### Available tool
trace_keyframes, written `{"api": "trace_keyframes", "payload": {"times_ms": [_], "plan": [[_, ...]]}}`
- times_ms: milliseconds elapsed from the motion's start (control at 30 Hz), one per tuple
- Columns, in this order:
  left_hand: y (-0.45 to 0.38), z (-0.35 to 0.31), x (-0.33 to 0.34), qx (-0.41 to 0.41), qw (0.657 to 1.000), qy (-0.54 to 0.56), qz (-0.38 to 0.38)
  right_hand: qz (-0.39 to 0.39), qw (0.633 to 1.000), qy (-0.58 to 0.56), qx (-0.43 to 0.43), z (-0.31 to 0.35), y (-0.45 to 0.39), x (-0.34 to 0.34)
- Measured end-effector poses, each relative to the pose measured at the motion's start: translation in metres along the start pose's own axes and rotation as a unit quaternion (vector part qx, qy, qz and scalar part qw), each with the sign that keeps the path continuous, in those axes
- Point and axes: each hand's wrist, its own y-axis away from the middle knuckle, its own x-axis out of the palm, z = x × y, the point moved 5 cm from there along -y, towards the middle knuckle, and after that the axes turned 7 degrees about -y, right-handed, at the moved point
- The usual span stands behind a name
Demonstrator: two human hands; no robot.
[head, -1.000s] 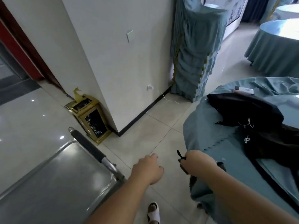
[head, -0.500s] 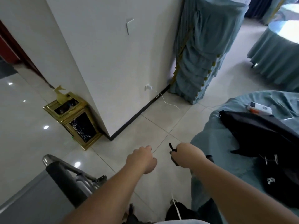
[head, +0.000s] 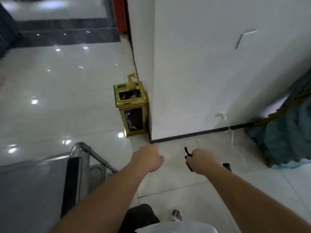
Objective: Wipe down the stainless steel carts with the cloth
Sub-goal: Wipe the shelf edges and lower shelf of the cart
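1. Cart: the stainless steel cart fills the lower left of the frame, a flat brushed-metal top with a dull grey sheen, blurred by motion.
2. Its tubular push handle, wrapped in a black sleeve, runs near-vertically in the picture, just left of the left forearm.
3. Left hand sits at centre frame, curled into a loose fist with nothing seen in it; it is the nearer hand, the cart lying down and to its left.
4. Right hand, right of centre, is clamped on a small dark object with a strap end poking up; whether this is the cloth I cannot tell.
5. No cloth is clearly in view, so wiping looks not yet begun.
6. Glossy pale floor tiles and a gold waste bin lie beyond.
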Motion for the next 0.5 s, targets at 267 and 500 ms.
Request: {"api": "trace_keyframes", "payload": {"times_ms": [267, 500], "plan": [[-0.05, 0.101, -0.044, -0.154, 0.986, 0.058, -0.03, 0.063, 0.98, 0.099, -0.162, 0.158, -0.086, -0.015], [-0.136, 0.197, -0.115, -0.18, 0.981, 0.068, -0.026, 0.051, 0.963, 0.159, -0.212, 0.295, -0.168, -0.051]]}}
